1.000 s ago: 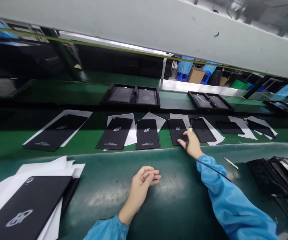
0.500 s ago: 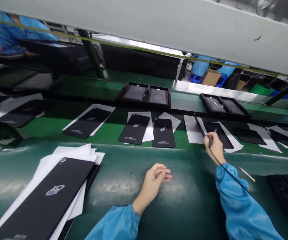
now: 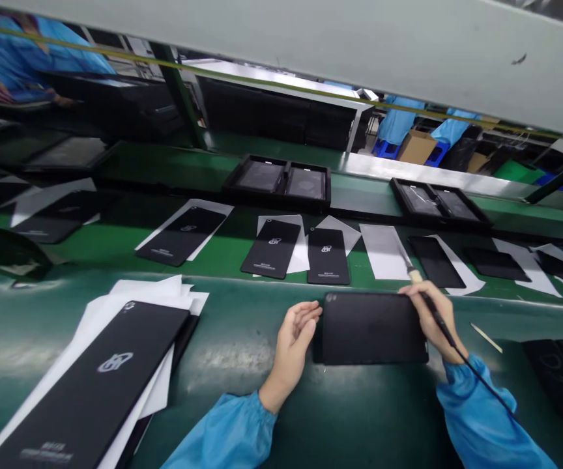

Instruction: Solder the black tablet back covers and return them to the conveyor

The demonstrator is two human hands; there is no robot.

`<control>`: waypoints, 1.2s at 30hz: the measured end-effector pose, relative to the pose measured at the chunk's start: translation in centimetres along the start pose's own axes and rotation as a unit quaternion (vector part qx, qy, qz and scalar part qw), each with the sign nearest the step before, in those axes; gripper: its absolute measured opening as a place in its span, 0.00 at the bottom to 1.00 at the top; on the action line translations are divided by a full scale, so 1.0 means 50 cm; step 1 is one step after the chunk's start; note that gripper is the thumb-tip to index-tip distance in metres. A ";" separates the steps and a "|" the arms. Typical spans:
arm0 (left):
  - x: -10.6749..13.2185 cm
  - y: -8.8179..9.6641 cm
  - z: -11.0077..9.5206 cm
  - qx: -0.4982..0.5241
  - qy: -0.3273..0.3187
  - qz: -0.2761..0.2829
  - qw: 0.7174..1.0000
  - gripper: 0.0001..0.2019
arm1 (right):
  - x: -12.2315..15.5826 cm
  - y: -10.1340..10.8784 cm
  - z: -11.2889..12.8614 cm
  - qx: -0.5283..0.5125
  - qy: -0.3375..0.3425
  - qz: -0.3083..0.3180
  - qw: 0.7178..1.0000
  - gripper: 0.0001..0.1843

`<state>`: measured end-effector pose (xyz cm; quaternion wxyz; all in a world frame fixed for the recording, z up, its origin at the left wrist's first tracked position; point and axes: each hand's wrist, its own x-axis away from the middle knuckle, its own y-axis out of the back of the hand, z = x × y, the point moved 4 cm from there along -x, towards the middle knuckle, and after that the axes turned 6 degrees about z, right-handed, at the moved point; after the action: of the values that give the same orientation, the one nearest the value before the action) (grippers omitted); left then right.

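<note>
A black tablet hangs or lies over the front of the bench, between my two hands. My right hand pinches its right end and also holds a soldering iron, whose pale collar and metal tip point up and away. From the iron a black cable runs back along the right sleeve. At the tablet's left end, my left hand is open, its fingers loosely curved close beside the edge; whether they touch it I cannot tell. A bare white sheet lies on the green belt beyond.
Several tablets on white sheets line the belt, including one with a logo. A stack of tablets and paper stands at left. Black trays sit behind. A thin pale stick lies at right. Another person sits far left.
My right hand has brought the black tablet from the belt down towards me, leaving its white sheet bare. My left hand has shifted slightly left and its fingers have spread somewhat.
</note>
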<state>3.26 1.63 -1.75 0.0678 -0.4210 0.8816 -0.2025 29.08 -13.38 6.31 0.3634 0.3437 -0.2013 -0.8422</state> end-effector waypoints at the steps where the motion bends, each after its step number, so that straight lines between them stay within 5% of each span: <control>1: 0.000 -0.001 0.004 0.005 0.020 0.012 1.000 0.19 | 0.012 -0.023 0.012 -0.017 0.006 0.038 0.999 0.12; 4: -0.001 -0.005 0.016 0.013 0.069 0.030 0.997 0.16 | 0.035 -0.059 0.039 -0.007 0.038 0.063 0.997 0.10; 8: 0.001 -0.014 0.026 0.049 0.101 0.032 0.993 0.15 | 0.054 -0.052 0.065 0.039 0.089 -0.010 0.995 0.10; 13: 0.006 -0.023 0.026 0.090 0.125 0.041 0.987 0.17 | 0.092 -0.077 0.095 -0.160 0.031 0.029 0.986 0.21; 17: 0.007 -0.027 0.022 0.082 0.132 0.055 0.986 0.17 | 0.125 -0.108 0.104 -0.250 -0.026 0.037 0.967 0.15; 25: 0.007 -0.031 0.019 0.051 0.133 0.051 0.989 0.15 | 0.128 -0.119 0.133 -0.147 0.095 0.089 0.980 0.14; 36: 0.008 -0.033 0.017 0.049 0.136 0.050 0.988 0.15 | 0.112 -0.135 0.151 -0.151 0.113 0.128 0.974 0.15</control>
<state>4.42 0.13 -1.85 -0.0224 -0.3410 0.8915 -0.2976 17.59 -12.49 5.07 0.5364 0.3490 -0.0723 -0.7650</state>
